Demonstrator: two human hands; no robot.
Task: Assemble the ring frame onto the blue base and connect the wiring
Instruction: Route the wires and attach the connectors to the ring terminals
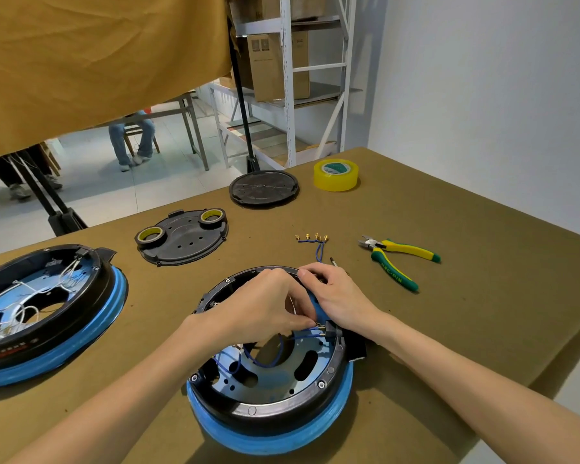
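A blue base [275, 433] lies in front of me with a black ring frame [265, 401] seated in it. Blue wires [265, 361] loop across the metal plate inside. My left hand [265, 309] pinches a blue wire's brass terminal [317, 326] at the ring's right inner edge. My right hand [335, 296] grips the ring's far right rim beside a black connector block [332, 329]. Loose blue wires with brass terminals [315, 242] lie on the table beyond the ring.
A second blue base with ring and white wires [47, 313] sits at the left. A black plate carrying two tape rolls [183, 237], a round black cover [263, 187], yellow tape [336, 174] and yellow-green pliers [395, 259] lie farther back. The table edge runs at right.
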